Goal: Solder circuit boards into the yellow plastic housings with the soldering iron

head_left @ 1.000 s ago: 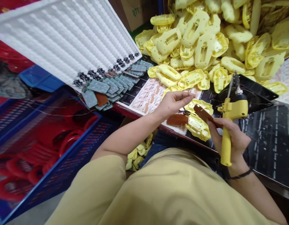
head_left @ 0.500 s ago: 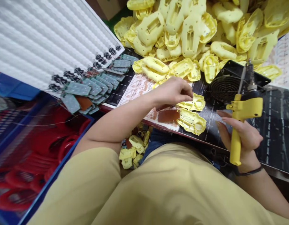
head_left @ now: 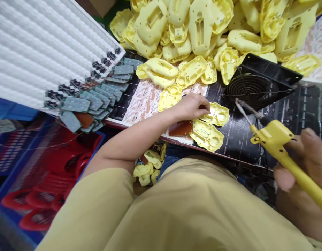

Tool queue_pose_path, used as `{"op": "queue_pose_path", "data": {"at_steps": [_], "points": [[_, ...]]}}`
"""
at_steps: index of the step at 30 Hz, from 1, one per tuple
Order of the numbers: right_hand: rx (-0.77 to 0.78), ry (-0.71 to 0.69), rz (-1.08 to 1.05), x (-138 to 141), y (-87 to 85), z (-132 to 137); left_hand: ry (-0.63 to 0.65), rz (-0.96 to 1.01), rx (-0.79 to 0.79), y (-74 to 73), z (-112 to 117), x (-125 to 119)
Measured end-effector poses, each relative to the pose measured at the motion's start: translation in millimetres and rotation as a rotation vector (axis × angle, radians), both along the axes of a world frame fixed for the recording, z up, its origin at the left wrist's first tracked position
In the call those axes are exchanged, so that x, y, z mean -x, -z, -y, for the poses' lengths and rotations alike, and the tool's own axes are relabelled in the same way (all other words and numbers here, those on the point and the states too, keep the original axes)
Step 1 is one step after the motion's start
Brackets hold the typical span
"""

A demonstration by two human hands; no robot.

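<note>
My right hand [head_left: 304, 157] was wrapped around the handle of the yellow soldering iron [head_left: 283, 153], fingers clamped on it, at the near right; its metal tip pointed far and left toward the fan. My left hand [head_left: 191, 106] rested curled, fingertips together, on the far one of two yellow shells [head_left: 217, 114] lying side by side at the near edge of the bench [head_left: 302, 115]; I could not tell whether anything was pinched between the fingertips. The nearer shell [head_left: 206, 135] lay just beside it, touching one brown board [head_left: 180, 128] that my wrist partly covered.

One white ribbed tray [head_left: 46, 45] filled the far left, cut off by the frame. One heap of yellow housings [head_left: 202, 31] spread across the far side, too many and too overlapped to count, and cut off at the top. One blue crate [head_left: 12, 195] of red parts [head_left: 40, 198] sat at the near left, blurred, its count unclear. One black fan [head_left: 257, 87] with a wire grille stood right of the left hand. A fanned stack of grey-green circuit boards [head_left: 95, 97], about a dozen showing, lay against the tray, each half hidden under the next. A few small yellow pieces [head_left: 147, 167] lay below the bench edge, partly hidden by my lap.
</note>
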State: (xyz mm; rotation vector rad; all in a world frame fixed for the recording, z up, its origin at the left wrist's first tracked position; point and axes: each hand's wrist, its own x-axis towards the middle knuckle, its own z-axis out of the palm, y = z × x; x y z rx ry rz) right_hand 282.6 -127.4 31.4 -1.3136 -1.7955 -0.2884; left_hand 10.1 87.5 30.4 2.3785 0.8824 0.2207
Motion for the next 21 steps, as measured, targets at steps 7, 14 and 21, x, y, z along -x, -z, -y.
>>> {"op": "queue_pose_path", "data": {"at_steps": [7, 14, 21], "points": [[-0.054, -0.032, -0.248, 14.4, 24.3, -21.9, -0.040, -0.051, -0.113, 2.2, 5.3, -9.2], [0.059, -0.049, -0.252, 13.9, 34.8, -21.3, -0.027, -0.152, -0.164, 1.1, 8.0, -15.5], [0.136, -0.210, -0.372, 13.5, 34.6, -26.7, -0.033, -0.141, -0.160, 0.7, 7.6, -17.6]]}}
